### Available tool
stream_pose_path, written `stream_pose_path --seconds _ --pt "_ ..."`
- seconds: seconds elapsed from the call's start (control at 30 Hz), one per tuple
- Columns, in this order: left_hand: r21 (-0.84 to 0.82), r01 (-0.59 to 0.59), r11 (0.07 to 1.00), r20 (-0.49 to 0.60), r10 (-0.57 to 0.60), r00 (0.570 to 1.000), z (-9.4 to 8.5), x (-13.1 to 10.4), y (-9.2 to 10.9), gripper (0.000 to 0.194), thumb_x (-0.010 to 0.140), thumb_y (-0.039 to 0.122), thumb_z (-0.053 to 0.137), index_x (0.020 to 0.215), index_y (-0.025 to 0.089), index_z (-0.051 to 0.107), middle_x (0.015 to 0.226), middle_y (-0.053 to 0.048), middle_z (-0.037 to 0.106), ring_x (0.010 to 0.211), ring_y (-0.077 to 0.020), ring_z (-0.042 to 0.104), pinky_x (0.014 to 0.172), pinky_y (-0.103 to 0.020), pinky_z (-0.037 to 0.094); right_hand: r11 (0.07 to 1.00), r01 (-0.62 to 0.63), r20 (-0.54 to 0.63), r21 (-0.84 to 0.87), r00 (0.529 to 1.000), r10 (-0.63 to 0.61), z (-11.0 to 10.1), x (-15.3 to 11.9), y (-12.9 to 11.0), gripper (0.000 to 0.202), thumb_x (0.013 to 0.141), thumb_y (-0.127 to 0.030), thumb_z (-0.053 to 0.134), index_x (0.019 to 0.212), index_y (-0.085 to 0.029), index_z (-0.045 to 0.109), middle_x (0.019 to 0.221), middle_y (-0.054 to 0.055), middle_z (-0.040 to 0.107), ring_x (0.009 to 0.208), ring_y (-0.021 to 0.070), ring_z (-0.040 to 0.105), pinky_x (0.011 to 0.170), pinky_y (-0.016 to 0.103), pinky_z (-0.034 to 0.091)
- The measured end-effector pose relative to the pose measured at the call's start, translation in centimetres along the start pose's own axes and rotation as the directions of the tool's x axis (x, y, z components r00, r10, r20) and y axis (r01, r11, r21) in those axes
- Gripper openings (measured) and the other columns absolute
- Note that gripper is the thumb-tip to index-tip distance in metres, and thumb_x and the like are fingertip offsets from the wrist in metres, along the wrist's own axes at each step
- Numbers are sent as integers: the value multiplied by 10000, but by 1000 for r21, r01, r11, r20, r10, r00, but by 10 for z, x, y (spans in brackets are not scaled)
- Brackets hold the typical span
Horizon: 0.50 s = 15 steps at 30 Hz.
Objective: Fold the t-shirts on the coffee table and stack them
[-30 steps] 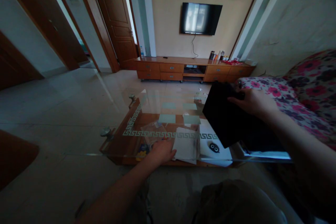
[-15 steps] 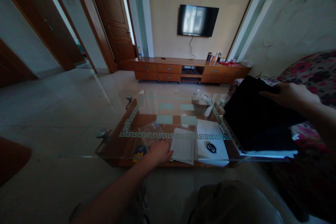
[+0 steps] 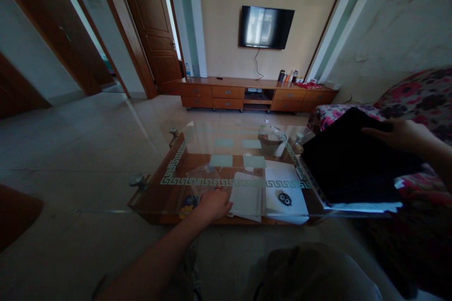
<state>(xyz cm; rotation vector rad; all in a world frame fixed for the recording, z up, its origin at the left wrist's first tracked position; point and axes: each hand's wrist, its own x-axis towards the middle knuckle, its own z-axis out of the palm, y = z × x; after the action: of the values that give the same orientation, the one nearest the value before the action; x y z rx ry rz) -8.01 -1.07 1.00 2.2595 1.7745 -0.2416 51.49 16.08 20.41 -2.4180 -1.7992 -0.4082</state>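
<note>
My right hand [image 3: 399, 134] grips the upper edge of a black folded cloth [image 3: 353, 150], thumb on the near face. The cloth is raised and tilted over a dark stack [image 3: 363, 193] at the right end of the glass table [image 3: 197, 197]; white edges show along the stack's bottom. Too dark to tell is where the held cloth ends and the stack begins. My left hand [image 3: 213, 204] rests on the glass near the front edge, fingers partly curled and thumb apart, with nothing visible in it. Under the glass beside it lie white papers [image 3: 246, 195].
A white box with a black round-eyed emblem [image 3: 285, 198] and a blue-yellow packet [image 3: 189, 204] lie on the lower shelf. To the right stands a flowered sofa [image 3: 420, 94]. A low wooden cabinet [image 3: 228, 96] with bottles lines the far wall below a television [image 3: 266, 28].
My right hand has moved right and slightly down, drawing the black cloth's raised corner the same way and showing more of the sofa behind. The left hand has stayed in place.
</note>
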Motion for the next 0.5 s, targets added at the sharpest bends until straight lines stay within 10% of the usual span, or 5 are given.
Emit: stream_pose_path --seconds 0.5 --pt "-14 12 1000 2 -12 1000 3 1 0 493 932 517 459 1123 144 719 1078 -201 742 1012 -363 714 856 -478 561 997 -12 38 82 999 9 -16 0 -10 1093 668 -920 444 1199 -5 718 1158 346 658 946 283 641 661 392 292"
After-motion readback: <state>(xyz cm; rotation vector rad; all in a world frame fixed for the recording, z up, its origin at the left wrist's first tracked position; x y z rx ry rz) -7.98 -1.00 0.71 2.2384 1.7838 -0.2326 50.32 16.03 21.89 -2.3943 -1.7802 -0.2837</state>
